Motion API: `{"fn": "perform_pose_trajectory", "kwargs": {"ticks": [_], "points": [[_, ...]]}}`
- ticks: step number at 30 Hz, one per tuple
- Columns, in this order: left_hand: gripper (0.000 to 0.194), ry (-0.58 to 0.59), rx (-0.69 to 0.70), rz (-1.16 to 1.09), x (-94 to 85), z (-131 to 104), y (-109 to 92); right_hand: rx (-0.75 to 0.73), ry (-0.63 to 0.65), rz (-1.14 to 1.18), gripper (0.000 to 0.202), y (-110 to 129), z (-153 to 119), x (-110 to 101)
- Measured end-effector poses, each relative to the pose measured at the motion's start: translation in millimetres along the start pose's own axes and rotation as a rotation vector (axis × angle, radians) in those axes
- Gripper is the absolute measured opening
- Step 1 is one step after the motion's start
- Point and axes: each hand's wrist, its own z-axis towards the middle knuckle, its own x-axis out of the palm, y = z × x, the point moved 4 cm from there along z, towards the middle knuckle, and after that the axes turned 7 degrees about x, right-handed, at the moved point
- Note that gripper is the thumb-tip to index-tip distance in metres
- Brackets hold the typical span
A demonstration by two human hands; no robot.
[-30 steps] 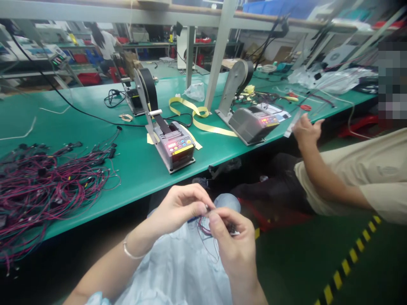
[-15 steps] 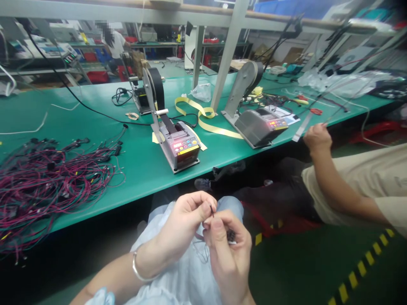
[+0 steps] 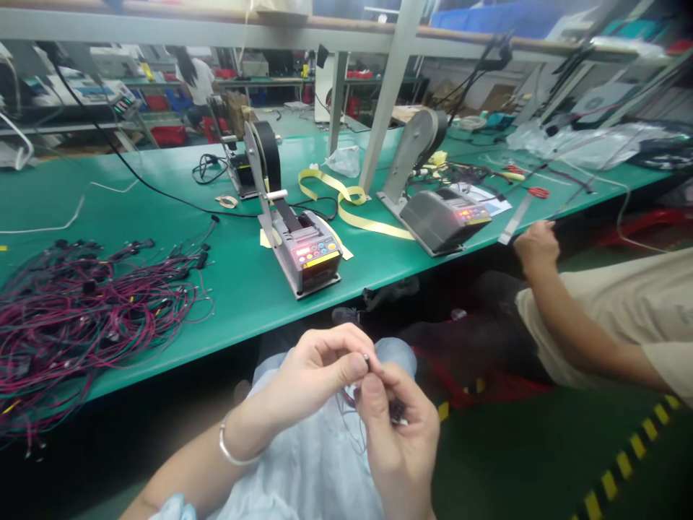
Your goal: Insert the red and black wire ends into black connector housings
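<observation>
Both hands meet above my lap, in front of the table's edge. My left hand (image 3: 330, 365), with a silver bangle at the wrist, pinches a small dark piece (image 3: 367, 359) between thumb and index finger. Against it, my right hand (image 3: 398, 426) is closed, its thumb pressed to its fingers around thin dark wires (image 3: 351, 422) that hang below. A black connector (image 3: 398, 410) shows partly between the right fingers. The rest of what the hands hold is hidden.
A tape dispenser (image 3: 311, 253) stands on the green table (image 3: 232, 289), with another dispenser (image 3: 447, 217) to its right. Red and black wire harnesses (image 3: 108, 310) are piled at left. Yellow tape (image 3: 373, 225) and scissors (image 3: 520, 213) lie behind. Another person's hand (image 3: 538, 248) is at right.
My left fingers have shifted slightly over the small dark piece, whose end now shows. My right hand has moved slightly right and down. The other person's hand has lowered a little.
</observation>
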Motion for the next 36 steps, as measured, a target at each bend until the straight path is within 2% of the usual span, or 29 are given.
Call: {"fn": "perform_pose_trajectory", "kwargs": {"ticks": [4,9,12,16,21,25,31,36], "points": [[0.018,-0.075,0.011,-0.080,5.8,-7,3,-0.054,0.049,-0.012,0.019,2,-4,3],[0.020,-0.255,0.138,0.034,8.9,-12,2,-0.067,-0.024,0.012,0.019,-4,-9,2],[0.021,-0.297,0.108,0.022,10.2,-13,5,-0.058,-0.016,0.065,0.018,-10,-10,3],[0.024,-0.327,0.035,-0.046,10.6,-11,9,0.028,-0.012,0.140,0.022,-19,-7,6],[0.023,-0.272,0.105,0.049,9.7,-4,2,0.057,-0.006,0.246,0.021,-17,-3,7],[0.022,-0.229,0.171,0.190,6.5,0,-6,0.096,0.048,0.268,0.020,-20,0,6],[0.019,-0.188,0.167,0.276,4.9,1,-8,0.177,0.018,0.268,0.027,-24,1,1],[0.019,-0.166,0.153,0.295,5.7,1,-7,0.186,0.001,0.261,0.031,-20,1,1]]}}
